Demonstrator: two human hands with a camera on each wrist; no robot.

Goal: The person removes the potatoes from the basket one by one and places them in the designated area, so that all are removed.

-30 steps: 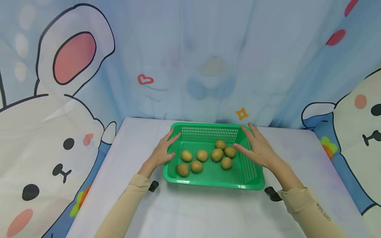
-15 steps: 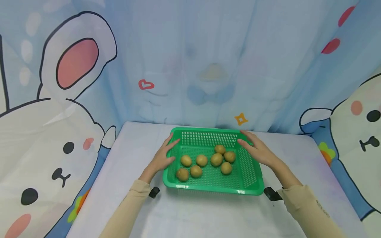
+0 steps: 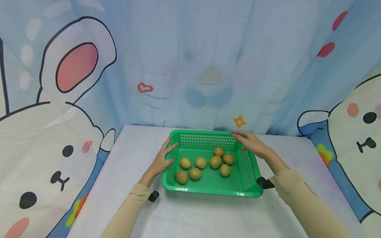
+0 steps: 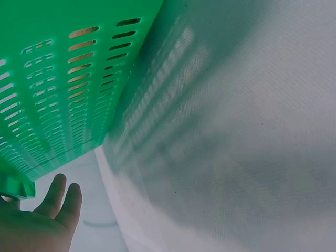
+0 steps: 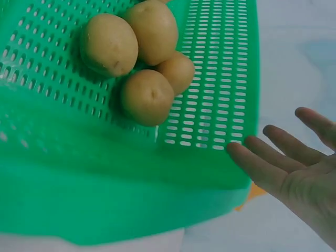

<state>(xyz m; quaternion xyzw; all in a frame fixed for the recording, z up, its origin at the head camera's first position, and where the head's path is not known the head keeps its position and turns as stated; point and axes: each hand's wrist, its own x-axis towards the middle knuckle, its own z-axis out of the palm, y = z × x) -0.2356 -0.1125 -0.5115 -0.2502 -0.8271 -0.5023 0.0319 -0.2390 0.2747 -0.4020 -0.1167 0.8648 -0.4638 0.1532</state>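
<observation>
A green plastic basket with slotted walls stands on the white-covered table. Inside lie several potatoes, loosely grouped at the left and right of its floor. My left hand is at the basket's left rim, fingers spread; in the left wrist view this hand has two fingers raised beside the outer wall, and firm contact cannot be told. Over the back right corner is my right hand. The right wrist view shows that hand with fingers extended and spread, its nearest fingertip close to the rim.
Behind the table hangs a light blue curtain printed with cartoon rabbits. The white tabletop extends in front of and beside the basket. A black wrist device shows at the left wrist, another black device at the right.
My right hand has shifted toward the basket's back rim and a little left. The left hand stays at the left rim. The whole head view has tilted slightly; the potatoes lie as before.
</observation>
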